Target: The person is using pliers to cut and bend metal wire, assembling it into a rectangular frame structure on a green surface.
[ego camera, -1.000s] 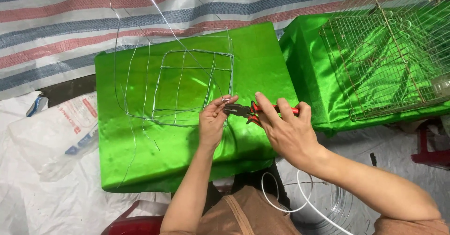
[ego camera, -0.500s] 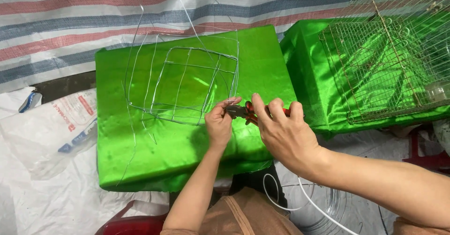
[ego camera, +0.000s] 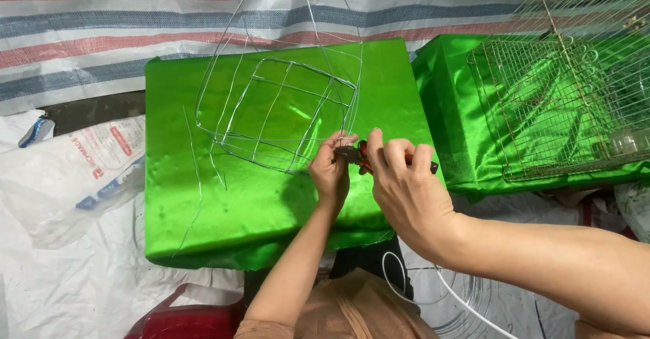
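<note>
Left hand (ego camera: 330, 170) pinches the lower right corner of a bent wire frame (ego camera: 277, 112), fingers curled shut on the wire right next to the plier tip. Right hand (ego camera: 406, 187) is closed around red-handled pliers (ego camera: 359, 156), fingers wrapped over the handles, only a bit of red grip and the dark jaws showing between the two hands; cannot tell if the jaws bite the wire. Hands almost touching each other.

Wire frame lies on a green satin-covered table (ego camera: 203, 204), a rounded-square grid with crossing strands, tilted up at the far side, loose ends rising past the top edge of view. A single loose wire (ego camera: 193, 183) lies on the cloth left of the frame.

To the right, a second green-covered surface (ego camera: 453, 109) carries a finished wire cage (ego camera: 562, 102), fine mesh. Striped tarp (ego camera: 101, 34) behind both. White plastic sacks (ego camera: 74, 170) on the floor at left, a red plastic stool (ego camera: 183, 319) at bottom, a coil of white wire (ego camera: 433, 298) near the person's lap
</note>
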